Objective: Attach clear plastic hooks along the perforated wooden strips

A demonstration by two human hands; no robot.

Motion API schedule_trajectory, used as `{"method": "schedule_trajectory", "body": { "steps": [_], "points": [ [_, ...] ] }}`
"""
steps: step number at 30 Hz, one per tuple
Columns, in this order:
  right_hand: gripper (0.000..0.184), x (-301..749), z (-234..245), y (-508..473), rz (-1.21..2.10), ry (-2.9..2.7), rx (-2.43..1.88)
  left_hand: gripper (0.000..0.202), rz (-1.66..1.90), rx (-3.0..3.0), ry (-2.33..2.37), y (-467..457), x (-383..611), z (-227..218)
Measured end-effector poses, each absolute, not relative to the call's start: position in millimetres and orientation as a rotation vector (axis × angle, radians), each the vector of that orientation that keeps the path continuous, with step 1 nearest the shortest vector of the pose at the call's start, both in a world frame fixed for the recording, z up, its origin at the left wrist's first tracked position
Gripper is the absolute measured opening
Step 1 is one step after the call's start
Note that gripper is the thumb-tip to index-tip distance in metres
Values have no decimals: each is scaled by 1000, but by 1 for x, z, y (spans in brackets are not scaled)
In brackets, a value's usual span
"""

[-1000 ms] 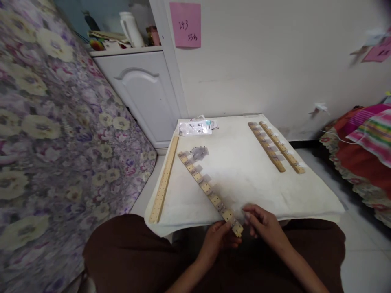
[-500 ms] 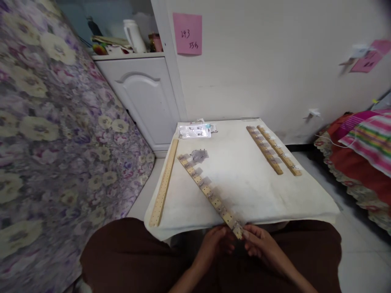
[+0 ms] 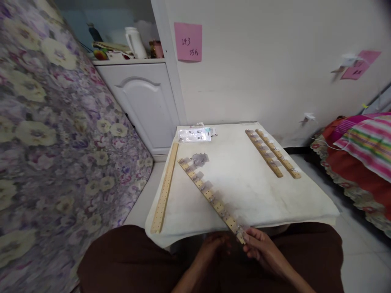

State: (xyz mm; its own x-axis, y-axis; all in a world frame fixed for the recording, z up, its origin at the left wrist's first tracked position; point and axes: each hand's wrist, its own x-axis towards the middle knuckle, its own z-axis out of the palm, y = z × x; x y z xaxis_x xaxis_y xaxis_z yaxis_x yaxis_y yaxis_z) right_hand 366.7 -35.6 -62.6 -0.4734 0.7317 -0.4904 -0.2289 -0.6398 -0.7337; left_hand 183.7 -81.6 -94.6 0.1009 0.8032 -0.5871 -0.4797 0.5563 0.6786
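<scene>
A long wooden strip with holes and small metal clips (image 3: pixel 207 193) lies slanted across a white-covered table (image 3: pixel 262 195), its near end sticking out over the front edge. My right hand (image 3: pixel 261 250) pinches that near end, fingers closed on it. My left hand (image 3: pixel 215 246) sits just left of the strip's end below the table edge, fingers curled; whether it touches the strip is unclear. A small heap of loose metal clips (image 3: pixel 200 158) lies by the strip's far end.
A bare wooden strip (image 3: pixel 165 189) lies along the table's left edge. Two clip-fitted strips (image 3: pixel 271 152) lie at the back right, a clear packet (image 3: pixel 194 134) at the back left. A floral mattress (image 3: pixel 45 142) stands on the left, a white cabinet (image 3: pixel 143 101) behind, striped bedding (image 3: pixel 363 150) on the right.
The strip's near end has slid further over the table's front edge toward me, with my right hand on it. My left hand has dropped back from the strip's end.
</scene>
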Motion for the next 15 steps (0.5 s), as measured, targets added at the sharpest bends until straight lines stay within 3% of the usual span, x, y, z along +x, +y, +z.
{"method": "schedule_trajectory", "body": {
  "steps": [15],
  "points": [
    [22, 377, -60, -43, 2185, -890, -928, 39, 1084, 378, 1131, -85, 182, -104]
  ]
}}
